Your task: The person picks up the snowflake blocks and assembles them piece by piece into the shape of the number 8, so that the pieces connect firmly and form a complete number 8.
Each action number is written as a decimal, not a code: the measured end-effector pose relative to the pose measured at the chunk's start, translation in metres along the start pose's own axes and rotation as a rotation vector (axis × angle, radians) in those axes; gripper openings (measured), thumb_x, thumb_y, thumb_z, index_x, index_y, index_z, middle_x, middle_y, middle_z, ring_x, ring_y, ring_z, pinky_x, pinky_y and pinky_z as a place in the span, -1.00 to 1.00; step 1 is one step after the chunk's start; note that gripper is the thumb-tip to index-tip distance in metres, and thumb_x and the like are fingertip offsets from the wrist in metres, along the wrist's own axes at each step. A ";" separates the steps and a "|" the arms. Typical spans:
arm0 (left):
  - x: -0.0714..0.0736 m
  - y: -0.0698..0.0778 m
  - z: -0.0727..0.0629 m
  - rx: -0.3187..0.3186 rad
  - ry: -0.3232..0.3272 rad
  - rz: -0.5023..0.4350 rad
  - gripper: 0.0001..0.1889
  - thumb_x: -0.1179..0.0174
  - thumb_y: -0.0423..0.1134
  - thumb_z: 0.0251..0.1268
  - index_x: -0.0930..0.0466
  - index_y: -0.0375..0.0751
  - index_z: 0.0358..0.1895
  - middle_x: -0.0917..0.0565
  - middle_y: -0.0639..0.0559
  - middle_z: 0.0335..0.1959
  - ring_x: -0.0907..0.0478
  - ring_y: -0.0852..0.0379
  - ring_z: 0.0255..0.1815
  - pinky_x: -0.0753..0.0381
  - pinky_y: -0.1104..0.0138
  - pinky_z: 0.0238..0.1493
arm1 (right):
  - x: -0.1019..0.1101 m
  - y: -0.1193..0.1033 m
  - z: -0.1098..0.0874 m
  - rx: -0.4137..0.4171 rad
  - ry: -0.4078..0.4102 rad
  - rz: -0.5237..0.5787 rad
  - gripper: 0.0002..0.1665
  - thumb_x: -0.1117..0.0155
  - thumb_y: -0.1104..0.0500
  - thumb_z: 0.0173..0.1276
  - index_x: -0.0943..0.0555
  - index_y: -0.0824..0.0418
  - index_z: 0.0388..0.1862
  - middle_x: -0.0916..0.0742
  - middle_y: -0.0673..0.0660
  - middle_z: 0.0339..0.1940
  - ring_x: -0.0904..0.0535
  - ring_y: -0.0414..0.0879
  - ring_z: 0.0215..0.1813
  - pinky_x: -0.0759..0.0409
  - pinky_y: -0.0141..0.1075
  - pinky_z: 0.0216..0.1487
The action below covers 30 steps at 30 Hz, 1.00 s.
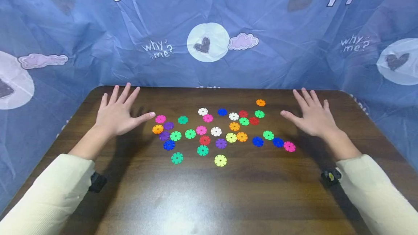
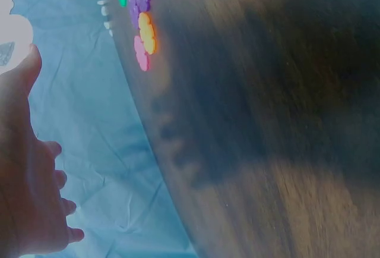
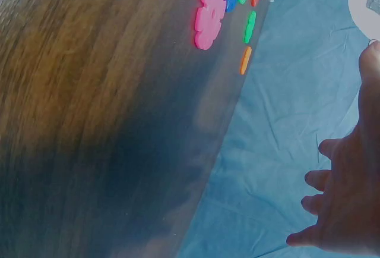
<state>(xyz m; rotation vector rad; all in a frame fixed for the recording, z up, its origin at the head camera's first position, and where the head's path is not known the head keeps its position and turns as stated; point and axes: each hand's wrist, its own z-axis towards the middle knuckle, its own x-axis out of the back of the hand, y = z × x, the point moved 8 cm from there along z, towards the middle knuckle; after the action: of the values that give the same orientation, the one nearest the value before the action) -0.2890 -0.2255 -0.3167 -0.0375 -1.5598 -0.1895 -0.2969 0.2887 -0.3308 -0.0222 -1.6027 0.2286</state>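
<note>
The left hand (image 1: 119, 117) and right hand (image 1: 311, 116) are being held spread over the table (image 1: 248, 191), nothing being pinched. Between them, scattered discs (image 1: 204, 142) are being supported flat on its far part. Being thin, each is probably needing to be pinched by its edge.

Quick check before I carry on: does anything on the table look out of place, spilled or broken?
Nothing stands out. The colorful notched discs lie loosely scattered on the table, none visibly broken. The left hand and right hand are spread and empty. The blue backdrop is creased, but that looks harmless.
</note>
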 end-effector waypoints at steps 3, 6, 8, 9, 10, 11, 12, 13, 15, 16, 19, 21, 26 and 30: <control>-0.001 0.002 0.000 -0.002 -0.005 0.003 0.08 0.18 0.58 0.12 0.20 -0.04 0.56 0.21 -0.20 0.59 0.32 -0.36 0.57 0.37 -0.29 0.49 | -0.001 0.000 -0.001 -0.003 -0.005 0.001 0.13 0.20 -0.54 0.31 0.23 0.07 0.59 0.11 0.32 0.60 0.30 0.35 0.58 0.34 0.49 0.38; -0.002 0.004 -0.001 -0.003 -0.005 0.006 0.07 0.17 0.57 0.12 0.19 -0.04 0.56 0.20 -0.21 0.59 0.31 -0.37 0.57 0.36 -0.29 0.49 | -0.003 -0.001 -0.001 -0.007 -0.013 0.000 0.13 0.20 -0.54 0.30 0.26 0.05 0.58 0.13 0.31 0.60 0.30 0.34 0.58 0.33 0.49 0.39; -0.002 0.005 -0.001 -0.005 0.002 0.010 0.07 0.17 0.57 0.13 0.18 -0.05 0.56 0.19 -0.22 0.59 0.30 -0.38 0.56 0.34 -0.29 0.49 | -0.004 -0.001 -0.001 -0.008 -0.014 0.001 0.13 0.20 -0.54 0.30 0.26 0.05 0.58 0.14 0.30 0.60 0.30 0.34 0.58 0.33 0.48 0.39; -0.002 0.005 -0.001 -0.006 0.005 0.011 0.06 0.17 0.56 0.13 0.18 -0.05 0.56 0.18 -0.23 0.59 0.29 -0.38 0.56 0.34 -0.29 0.49 | -0.004 -0.002 -0.001 -0.009 -0.014 0.000 0.13 0.21 -0.55 0.30 0.26 0.05 0.58 0.14 0.30 0.60 0.31 0.34 0.58 0.33 0.48 0.40; -0.002 0.006 0.000 -0.007 0.007 0.011 0.06 0.17 0.56 0.13 0.18 -0.05 0.56 0.18 -0.23 0.59 0.29 -0.38 0.56 0.33 -0.29 0.49 | -0.003 -0.001 0.000 -0.009 -0.011 0.001 0.13 0.21 -0.55 0.30 0.26 0.05 0.58 0.14 0.30 0.60 0.30 0.34 0.59 0.33 0.48 0.40; -0.001 0.006 0.000 -0.008 0.009 0.013 0.06 0.17 0.56 0.13 0.18 -0.04 0.56 0.17 -0.23 0.59 0.29 -0.38 0.56 0.33 -0.29 0.49 | -0.003 -0.002 0.000 -0.010 -0.009 0.002 0.13 0.20 -0.55 0.30 0.26 0.05 0.58 0.14 0.30 0.60 0.31 0.33 0.59 0.33 0.47 0.40; -0.001 0.006 0.000 -0.009 0.009 0.013 0.06 0.16 0.56 0.13 0.18 -0.04 0.56 0.17 -0.23 0.59 0.29 -0.38 0.56 0.33 -0.29 0.49 | -0.002 -0.002 0.000 -0.010 -0.009 0.002 0.13 0.21 -0.55 0.30 0.26 0.04 0.58 0.14 0.30 0.60 0.31 0.33 0.59 0.34 0.47 0.40; 0.000 0.007 0.000 -0.010 0.009 0.015 0.06 0.16 0.56 0.13 0.18 -0.04 0.56 0.17 -0.23 0.59 0.29 -0.38 0.56 0.33 -0.29 0.49 | -0.001 -0.002 -0.001 -0.010 -0.008 0.003 0.13 0.21 -0.55 0.30 0.26 0.04 0.58 0.13 0.31 0.60 0.31 0.33 0.59 0.35 0.47 0.40; 0.000 0.007 -0.001 -0.011 0.008 0.018 0.07 0.16 0.56 0.13 0.18 -0.04 0.56 0.17 -0.23 0.59 0.29 -0.39 0.56 0.33 -0.29 0.49 | 0.000 -0.003 -0.001 -0.010 -0.008 0.005 0.13 0.21 -0.55 0.30 0.26 0.04 0.58 0.12 0.31 0.60 0.31 0.34 0.59 0.36 0.47 0.40; 0.001 0.008 -0.001 -0.011 0.009 0.019 0.07 0.16 0.56 0.13 0.18 -0.05 0.56 0.17 -0.23 0.59 0.29 -0.39 0.56 0.33 -0.29 0.49 | 0.001 -0.003 -0.002 -0.008 -0.007 0.006 0.13 0.21 -0.55 0.30 0.26 0.04 0.58 0.12 0.32 0.60 0.31 0.34 0.59 0.36 0.47 0.40; 0.003 0.009 -0.003 -0.012 0.012 0.017 0.07 0.16 0.56 0.12 0.17 -0.05 0.56 0.17 -0.23 0.59 0.29 -0.38 0.56 0.34 -0.28 0.50 | 0.003 -0.004 -0.003 -0.004 0.000 0.011 0.13 0.20 -0.55 0.30 0.24 0.06 0.59 0.10 0.32 0.60 0.31 0.34 0.58 0.36 0.47 0.40; 0.004 0.010 -0.004 -0.015 0.012 0.017 0.07 0.16 0.56 0.13 0.18 -0.05 0.56 0.18 -0.23 0.59 0.30 -0.37 0.57 0.34 -0.28 0.50 | 0.004 -0.005 -0.004 -0.002 0.006 0.011 0.13 0.20 -0.55 0.30 0.24 0.06 0.59 0.10 0.33 0.60 0.31 0.34 0.58 0.36 0.47 0.40; 0.005 0.013 -0.006 -0.023 0.004 0.017 0.07 0.17 0.56 0.13 0.19 -0.05 0.56 0.19 -0.22 0.59 0.32 -0.36 0.57 0.37 -0.28 0.50 | 0.006 -0.005 -0.006 0.001 0.019 0.013 0.13 0.20 -0.55 0.29 0.22 0.05 0.59 0.11 0.32 0.60 0.30 0.34 0.58 0.34 0.47 0.41; 0.007 0.015 -0.005 -0.030 0.003 0.011 0.07 0.17 0.56 0.14 0.20 -0.06 0.56 0.21 -0.21 0.59 0.34 -0.37 0.57 0.40 -0.28 0.50 | 0.009 -0.007 -0.007 0.006 0.021 0.015 0.13 0.21 -0.55 0.29 0.23 0.04 0.59 0.12 0.31 0.60 0.30 0.35 0.58 0.34 0.47 0.40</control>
<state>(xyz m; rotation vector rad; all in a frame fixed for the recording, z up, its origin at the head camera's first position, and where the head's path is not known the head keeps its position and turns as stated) -0.2816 -0.2117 -0.3085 -0.0695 -1.5540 -0.2037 -0.2892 0.2846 -0.3208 -0.0318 -1.5809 0.2442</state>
